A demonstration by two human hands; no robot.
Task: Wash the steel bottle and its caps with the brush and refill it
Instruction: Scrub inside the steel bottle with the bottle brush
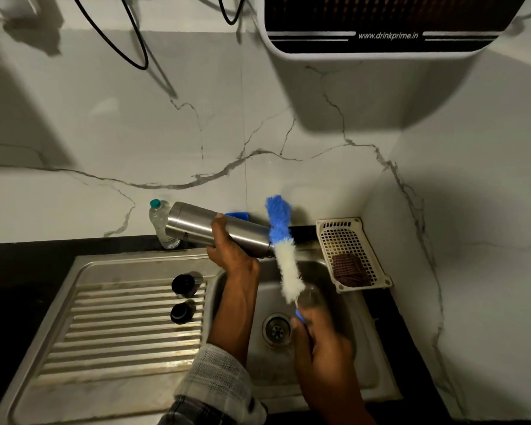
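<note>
1. Your left hand (227,245) is gripping the steel bottle (218,230) around its middle, fingers curled behind the body and thumb showing on top. The bottle is lying nearly level above the back rim of the sink (344,375), base pointing toward 10 o'clock and mouth toward 3 o'clock.
2. Your right hand (322,351) is closing its fingers around the handle of the brush (281,243), low over the basin. The blue and white bristle head is rising toward 12 o'clock and crossing in front of the bottle's mouth; it looks to be outside the bottle, though blur hides the exact contact.
3. The two black caps (183,297) are standing on the ribbed drainboard (120,332) at 9 o'clock from the basin, one just beyond the other, well apart from both hands.
4. Risks from here:
   - The steel is probably getting wet and slick. With only a mid-body grip, a hard push from the brush could be twisting the bottle loose into the basin.
   - The brush is sitting at an angle to the mouth, so forcing it in could be bending the stem or flicking water onto the wall.
   - The plastic bottle (161,223) is standing right behind the steel base at 10 o'clock; swinging the base back could be toppling it.
   - A sweeping left forearm could be knocking the caps over.
</note>
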